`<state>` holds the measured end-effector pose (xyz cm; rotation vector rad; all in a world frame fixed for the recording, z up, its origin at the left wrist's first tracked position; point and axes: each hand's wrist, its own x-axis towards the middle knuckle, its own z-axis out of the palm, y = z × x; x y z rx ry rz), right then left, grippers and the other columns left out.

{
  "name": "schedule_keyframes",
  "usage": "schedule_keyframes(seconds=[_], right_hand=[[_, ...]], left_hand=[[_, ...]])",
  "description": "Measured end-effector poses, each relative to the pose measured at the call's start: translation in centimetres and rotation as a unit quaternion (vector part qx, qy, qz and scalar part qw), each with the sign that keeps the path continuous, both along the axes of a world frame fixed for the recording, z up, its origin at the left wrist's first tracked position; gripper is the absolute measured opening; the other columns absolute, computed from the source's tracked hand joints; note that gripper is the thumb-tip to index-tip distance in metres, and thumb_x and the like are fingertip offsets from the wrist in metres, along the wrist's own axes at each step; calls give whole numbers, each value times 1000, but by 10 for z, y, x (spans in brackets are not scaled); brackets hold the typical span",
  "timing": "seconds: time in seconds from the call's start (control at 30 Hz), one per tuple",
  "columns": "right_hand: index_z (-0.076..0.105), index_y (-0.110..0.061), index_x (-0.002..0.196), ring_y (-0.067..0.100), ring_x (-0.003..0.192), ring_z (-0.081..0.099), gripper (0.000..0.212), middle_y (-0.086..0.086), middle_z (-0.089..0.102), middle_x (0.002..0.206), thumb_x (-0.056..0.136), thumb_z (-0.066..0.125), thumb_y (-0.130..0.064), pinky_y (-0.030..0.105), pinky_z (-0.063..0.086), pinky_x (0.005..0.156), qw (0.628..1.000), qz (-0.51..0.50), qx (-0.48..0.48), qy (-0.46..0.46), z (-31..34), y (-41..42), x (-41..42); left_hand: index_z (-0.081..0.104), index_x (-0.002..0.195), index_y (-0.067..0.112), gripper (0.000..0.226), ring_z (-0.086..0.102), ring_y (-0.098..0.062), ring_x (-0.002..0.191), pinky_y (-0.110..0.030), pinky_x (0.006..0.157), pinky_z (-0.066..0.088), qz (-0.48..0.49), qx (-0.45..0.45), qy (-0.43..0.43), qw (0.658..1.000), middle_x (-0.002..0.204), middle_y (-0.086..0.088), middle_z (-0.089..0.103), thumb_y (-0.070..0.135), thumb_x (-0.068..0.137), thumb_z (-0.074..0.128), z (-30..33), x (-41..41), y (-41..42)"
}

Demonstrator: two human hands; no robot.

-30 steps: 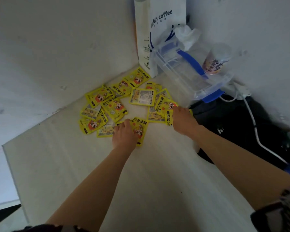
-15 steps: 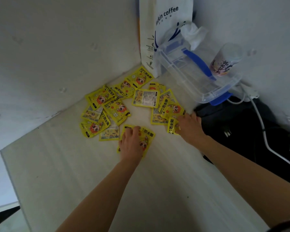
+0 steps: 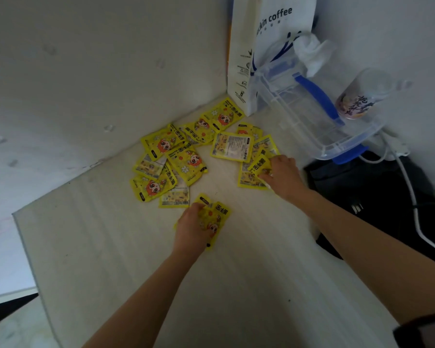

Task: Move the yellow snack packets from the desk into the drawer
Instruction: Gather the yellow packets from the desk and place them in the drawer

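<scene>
Several yellow snack packets (image 3: 183,159) with a cartoon face lie scattered on the pale desk (image 3: 126,247) near the wall corner. My left hand (image 3: 192,231) lies on a packet (image 3: 217,217) at the near edge of the pile, fingers curled over its left side. My right hand (image 3: 283,175) is on the right-hand cluster and pinches a yellow packet (image 3: 259,165) between thumb and fingers. No drawer is in view.
A white paper coffee bag (image 3: 266,46) stands in the corner. Beside it sits a clear plastic box (image 3: 319,121) with blue handles, a printed cup (image 3: 359,96) on it. A black bag (image 3: 377,197) and a white cable (image 3: 409,192) lie at the right.
My left hand has dragged its packet toward me, away from the pile. My right hand has shifted onto the right cluster and taken hold of a packet.
</scene>
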<state>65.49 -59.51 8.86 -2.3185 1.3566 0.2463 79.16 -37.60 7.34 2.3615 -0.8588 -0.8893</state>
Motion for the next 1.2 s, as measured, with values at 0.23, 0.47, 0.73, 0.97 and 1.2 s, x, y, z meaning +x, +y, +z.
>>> schedule_keyframes(seconds=[0.23,0.47,0.73,0.97,1.2], right_hand=[[46,0,124,42,122,38,48,23,42,136,91,58,-33,46,35,101,999,4,25,39,-6,-11,4],[42,-6,128,40,115,41,50,22,42,128,91,57,-35,46,37,96,998,5,-8,58,-8,-3,0],[26,-25,134,36,109,54,54,12,49,129,91,57,-20,51,46,88,1000,17,5,-3,-11,21,-8],[41,-17,132,31,108,58,53,11,53,123,85,66,-22,44,50,87,998,17,40,-54,-10,26,-4],[56,-5,120,33,107,54,36,17,55,116,90,61,-25,42,47,87,995,66,22,-70,4,8,27]], left_hand=[[55,121,7,54,42,-29,122,-37,98,38,-6,34,-70,997,129,-9,46,22,74,78,-1,27,5],[51,122,9,52,38,-30,123,-39,100,38,-53,72,-71,993,134,-9,42,19,77,73,-1,25,-2],[50,119,14,43,39,-30,116,-43,93,35,-66,105,-89,988,122,-7,55,26,82,68,6,19,-3],[50,106,17,32,56,-29,97,-35,74,44,-48,17,-44,998,107,-3,58,20,80,70,8,15,4],[43,127,30,62,61,-24,92,-40,81,53,28,-63,1,998,114,-3,62,12,77,75,24,34,-17]])
